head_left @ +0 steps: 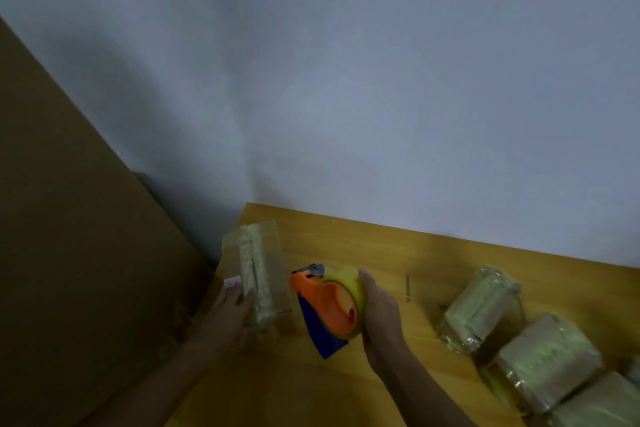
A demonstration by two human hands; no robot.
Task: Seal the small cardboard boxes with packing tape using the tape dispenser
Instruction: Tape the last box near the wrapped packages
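The scene was dim, and most of the view was a pale wall [346, 80]. A wooden table [398, 253] filled the near right part, with its far edge against the wall. A big brown board [69, 218] leaned on the left side. On the left end of the table stood a small box [261, 274], and tape already ran along its top. The left hand [230, 314] was on the near left side of this box, with the fingers [242, 298] resting against its top edge; the hand steadied the box, but I cannot tell if it really gripped it. Just to the right of the box was the dispenser [329, 308], orange with a blue part below and a yellow tape roll [349, 282] in it. The right hand [381, 319] was closed around the right side of the dispenser, over the roll, and held it above the table, near the box but not touching it. Its blue front part pointed to the far left. Well apart, on the right side of the table, lay three more boxes in a row going to the near right: the first box [479, 312], the second box [545, 364] and the third box [599, 406], which the edge of the view cut. All three looked wrapped in shiny tape. A small dark mark [408, 288] showed on the table between the dispenser and the first box.
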